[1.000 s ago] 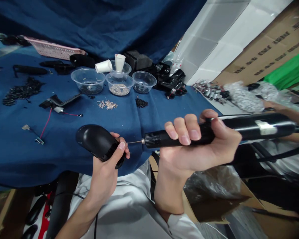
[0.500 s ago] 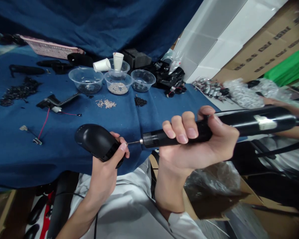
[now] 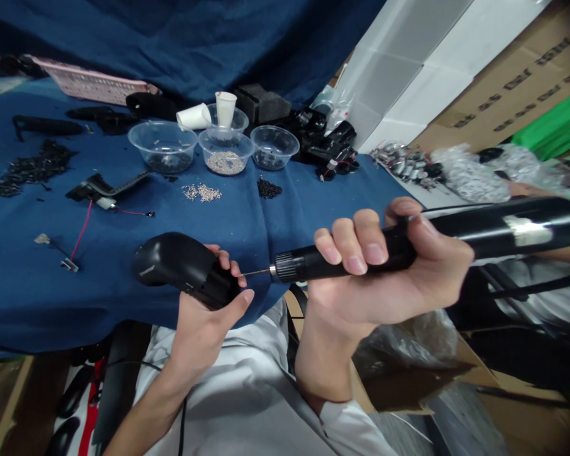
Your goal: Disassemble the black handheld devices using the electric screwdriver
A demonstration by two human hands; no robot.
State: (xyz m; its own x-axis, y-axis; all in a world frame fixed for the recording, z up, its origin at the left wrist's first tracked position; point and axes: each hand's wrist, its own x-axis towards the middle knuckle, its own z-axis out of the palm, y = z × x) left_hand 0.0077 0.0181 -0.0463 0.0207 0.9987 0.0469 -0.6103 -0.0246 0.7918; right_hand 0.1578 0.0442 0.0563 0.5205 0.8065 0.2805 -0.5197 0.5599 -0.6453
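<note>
1. Far left: loose heap of small black parts (image 3: 35, 168) on the blue-clothed desk (image 3: 19, 285); pink basket (image 3: 92, 82) behind, to its right.
2. Next: black bracket (image 3: 95, 187) with a small motor (image 3: 107, 203); red wire (image 3: 82, 233) runs down to a small connector board (image 3: 69, 264).
3. Black rounded housing (image 3: 171, 259): held over the front of the desk, slightly tilted, open-looking end facing right.
4. Left hand (image 3: 206, 323): wrapped under the housing's right end, gripping it; thumb points right, apart from the other fingers.
5. Behind the housing: large clear bowl (image 3: 142, 149) with dark bits, then middle bowl (image 3: 203, 152) with silver screw-like pieces. Silver heap (image 3: 202, 193) in front of the latter, black heap (image 3: 268, 187) further right.
6. Thin bit (image 3: 256, 272): tip right at the left fingertips; contact with the housing, can't tell.
7. Black electric screwdriver (image 3: 299, 265): roughly level, bit pointing left.
8. Right hand (image 3: 384, 288): closed round the screwdriver body, palm side visible.
9. Back right: cluster of black assemblies (image 3: 330, 152) on the desk.
</note>
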